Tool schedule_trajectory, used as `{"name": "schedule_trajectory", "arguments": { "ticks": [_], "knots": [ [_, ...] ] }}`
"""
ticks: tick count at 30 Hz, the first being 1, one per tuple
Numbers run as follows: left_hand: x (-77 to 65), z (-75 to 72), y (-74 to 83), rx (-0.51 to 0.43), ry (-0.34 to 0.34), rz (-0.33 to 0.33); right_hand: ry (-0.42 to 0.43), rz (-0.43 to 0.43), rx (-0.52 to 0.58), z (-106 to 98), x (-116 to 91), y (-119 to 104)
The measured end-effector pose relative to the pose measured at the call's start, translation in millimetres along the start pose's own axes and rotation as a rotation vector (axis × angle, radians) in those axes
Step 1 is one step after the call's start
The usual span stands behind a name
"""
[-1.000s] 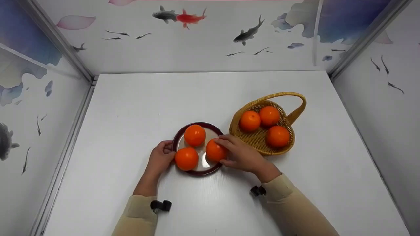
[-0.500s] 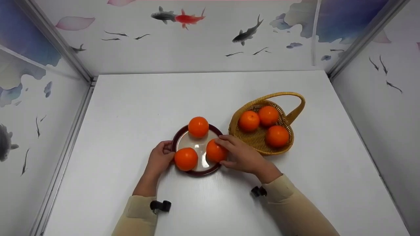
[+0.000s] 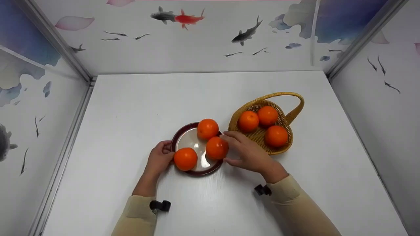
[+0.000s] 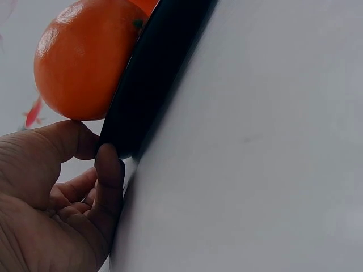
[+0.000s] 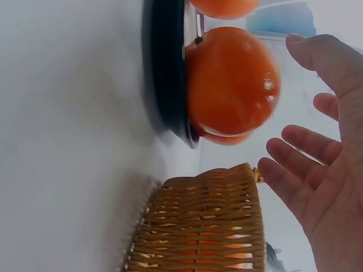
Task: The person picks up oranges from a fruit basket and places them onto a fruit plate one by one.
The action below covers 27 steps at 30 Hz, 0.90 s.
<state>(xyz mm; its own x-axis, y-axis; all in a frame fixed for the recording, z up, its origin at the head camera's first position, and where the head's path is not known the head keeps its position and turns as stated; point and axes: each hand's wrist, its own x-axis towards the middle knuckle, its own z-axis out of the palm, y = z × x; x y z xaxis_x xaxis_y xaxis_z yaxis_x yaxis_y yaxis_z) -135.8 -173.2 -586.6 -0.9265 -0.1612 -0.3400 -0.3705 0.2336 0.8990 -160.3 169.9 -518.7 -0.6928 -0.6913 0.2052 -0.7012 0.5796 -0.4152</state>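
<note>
A plate [image 3: 200, 172] with a dark red rim and pale middle bears three oranges: a near-left orange [image 3: 185, 159], a far orange [image 3: 207, 129] and a right orange [image 3: 217, 148]. My left hand [image 3: 159, 158] pinches the plate's left rim; in the left wrist view its thumb [image 4: 71, 139] is right beside an orange [image 4: 85, 59]. On the other side, my right hand [image 3: 249, 153] is spread near the right orange and holds nothing. The right wrist view shows its fingers [image 5: 303, 161] apart from that orange [image 5: 232, 82].
Right of the plate stands a wicker basket [image 3: 233, 122] with a tall handle, holding three more oranges [image 3: 248, 121]. My right hand overlaps its near edge in the head view. White panels [image 3: 131, 55] printed with fish surround the white table [image 3: 131, 98].
The far orange has rolled from the plate's upper left to its upper right, close to the right orange. My right hand has loosened from the right orange and drawn slightly right. The left hand keeps still.
</note>
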Motion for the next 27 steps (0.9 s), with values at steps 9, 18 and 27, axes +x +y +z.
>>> {"name": "schedule_trajectory", "arguments": {
  "ticks": [9,18,27],
  "knots": [
    [-0.1,-0.4,-0.1,-0.012,-0.002,0.005,0.068,-0.017,-0.02,-14,-6,5],
    [0.3,-1.1,0.1,-0.015,-0.002,0.014,0.139,0.017,-0.034,-30,-16,8],
    [1.0,-0.5,-0.8,-0.003,-0.004,0.012,0.17,0.148,-0.002,-43,-24,21]
  ]
}}
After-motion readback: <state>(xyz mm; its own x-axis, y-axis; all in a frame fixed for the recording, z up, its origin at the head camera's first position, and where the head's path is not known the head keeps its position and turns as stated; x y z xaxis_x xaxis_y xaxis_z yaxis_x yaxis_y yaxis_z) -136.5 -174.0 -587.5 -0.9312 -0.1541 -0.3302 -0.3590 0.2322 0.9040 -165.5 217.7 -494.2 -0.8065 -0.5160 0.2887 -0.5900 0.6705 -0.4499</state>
